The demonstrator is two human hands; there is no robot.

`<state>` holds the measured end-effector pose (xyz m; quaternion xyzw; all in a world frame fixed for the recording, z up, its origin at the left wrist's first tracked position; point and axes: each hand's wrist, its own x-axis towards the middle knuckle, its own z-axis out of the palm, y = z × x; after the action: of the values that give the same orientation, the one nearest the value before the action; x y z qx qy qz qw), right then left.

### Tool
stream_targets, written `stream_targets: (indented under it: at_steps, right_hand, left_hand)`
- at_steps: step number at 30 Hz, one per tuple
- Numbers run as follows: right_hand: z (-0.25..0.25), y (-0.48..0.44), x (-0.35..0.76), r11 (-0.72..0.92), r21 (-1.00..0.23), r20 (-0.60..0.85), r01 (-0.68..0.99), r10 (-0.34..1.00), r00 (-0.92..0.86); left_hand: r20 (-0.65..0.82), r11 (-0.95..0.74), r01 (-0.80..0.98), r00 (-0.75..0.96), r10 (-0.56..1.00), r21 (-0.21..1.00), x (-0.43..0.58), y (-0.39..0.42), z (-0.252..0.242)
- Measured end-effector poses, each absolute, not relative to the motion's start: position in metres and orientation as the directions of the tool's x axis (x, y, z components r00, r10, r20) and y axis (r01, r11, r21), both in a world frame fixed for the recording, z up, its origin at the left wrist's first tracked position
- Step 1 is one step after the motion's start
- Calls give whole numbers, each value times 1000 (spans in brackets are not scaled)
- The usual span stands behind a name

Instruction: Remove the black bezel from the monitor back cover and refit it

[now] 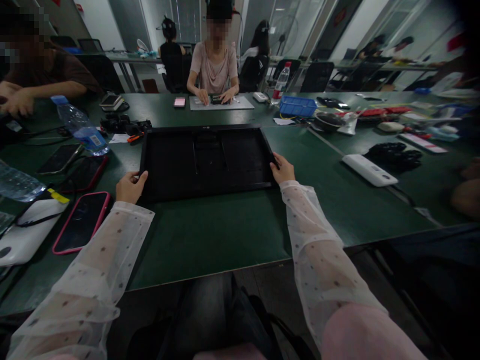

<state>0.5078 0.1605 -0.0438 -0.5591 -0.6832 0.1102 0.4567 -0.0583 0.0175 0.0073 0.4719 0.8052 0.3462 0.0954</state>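
Note:
A wide black rectangular panel [206, 157], like the back of a monitor, lies flat on the green table [210, 235] in front of me. My left hand [129, 186] grips its near left corner, fingers curled round the edge. My right hand [282, 170] holds the right edge near the front corner, fingers closed over the rim. Both arms wear sheer white dotted sleeves.
Left of the panel lie a pink-cased phone [81, 221], other phones [60, 158], water bottles [80, 126] and a white pouch [26, 232]. A white power bank [369, 170] and black gloves [393, 155] sit to the right. A person [213, 65] works across the table; another person's arm [45, 90] rests at far left.

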Motion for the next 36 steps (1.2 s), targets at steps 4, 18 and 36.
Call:
stream_targets:
  at_steps: [4, 18, 36]
  right_hand:
    - [-43, 160, 507, 359, -660, 508, 660, 860, 40]
    - [-43, 160, 507, 357, -656, 506, 665, 862, 36]
    - [-32, 150, 499, 310, -692, 457, 652, 887, 63]
  left_hand:
    - [166, 327, 688, -546, 821, 648, -53, 14, 13]
    - [167, 339, 730, -523, 836, 593, -58, 17, 8]
    - [155, 337, 731, -514, 843, 594, -52, 13, 16]
